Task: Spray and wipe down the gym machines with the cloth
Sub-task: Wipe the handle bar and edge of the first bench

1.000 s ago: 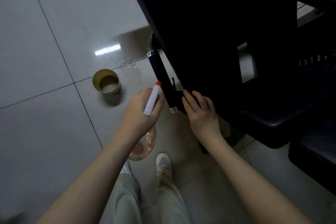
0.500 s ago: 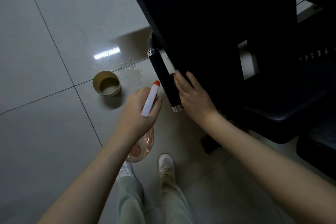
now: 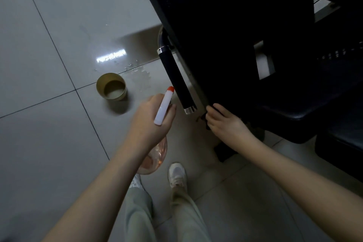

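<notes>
Black handle (image 3: 176,78): foam grip with a chrome cap at each end, slanting down along the edge of the machine's dark pad (image 3: 235,25). From my seat I see neither hand on it.
Left hand (image 3: 151,122): clenched round the bottle's neck, back of the hand toward the camera, just left of the handle's lower cap.
Bottle (image 3: 164,106): white head with an orange tip that points up toward the handle. The clear pinkish body hangs below the left wrist.
Right hand (image 3: 225,125): fingers curled, grasping the cloth at the pad's lower edge, just right of the lower cap and not touching it.
Cloth (image 3: 205,119): dark and bunched under the right fingers. I see only a scrap of it, and against the dark pad I cannot tell its outline.
Cup (image 3: 111,89): brass-coloured, upright on the floor (image 3: 49,143), left of the handle and well apart from both hands.
Drops (image 3: 137,68): a wet scatter on the tile between the cup and the handle, beside a bright reflection.
Shoe (image 3: 176,175): white, near the bottle's body, with pale trouser legs below it.
</notes>
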Demonstrator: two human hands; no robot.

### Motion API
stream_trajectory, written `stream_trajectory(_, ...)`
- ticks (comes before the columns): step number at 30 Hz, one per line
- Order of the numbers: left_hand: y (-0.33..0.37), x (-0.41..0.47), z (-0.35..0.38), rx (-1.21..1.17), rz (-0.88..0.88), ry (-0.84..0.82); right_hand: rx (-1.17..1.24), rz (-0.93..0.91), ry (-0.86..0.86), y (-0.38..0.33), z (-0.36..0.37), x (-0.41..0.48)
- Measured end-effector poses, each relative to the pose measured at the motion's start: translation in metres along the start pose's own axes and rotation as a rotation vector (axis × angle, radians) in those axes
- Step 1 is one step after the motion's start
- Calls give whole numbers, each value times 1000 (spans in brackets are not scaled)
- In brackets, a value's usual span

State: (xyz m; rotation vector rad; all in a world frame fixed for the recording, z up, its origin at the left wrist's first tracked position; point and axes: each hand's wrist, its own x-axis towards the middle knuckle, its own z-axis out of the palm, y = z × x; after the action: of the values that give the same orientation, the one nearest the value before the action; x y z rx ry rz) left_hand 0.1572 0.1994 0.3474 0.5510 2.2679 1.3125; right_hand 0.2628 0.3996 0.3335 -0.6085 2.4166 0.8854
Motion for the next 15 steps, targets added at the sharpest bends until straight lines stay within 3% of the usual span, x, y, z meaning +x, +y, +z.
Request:
stream_trajectory(8, 4, 7, 5, -20, 3, 18, 535, 548, 663, 12, -28, 14)
stream_trajectory(10, 7, 11, 6, -9, 11, 13, 517, 618, 652, 29, -36, 45)
stream_trajectory(13, 14, 19, 3, 1, 27, 8, 445, 594, 415, 33, -28, 68)
stream_trajectory(15, 16, 26, -3, -28, 28, 27, 435, 564, 422, 27, -15, 63)
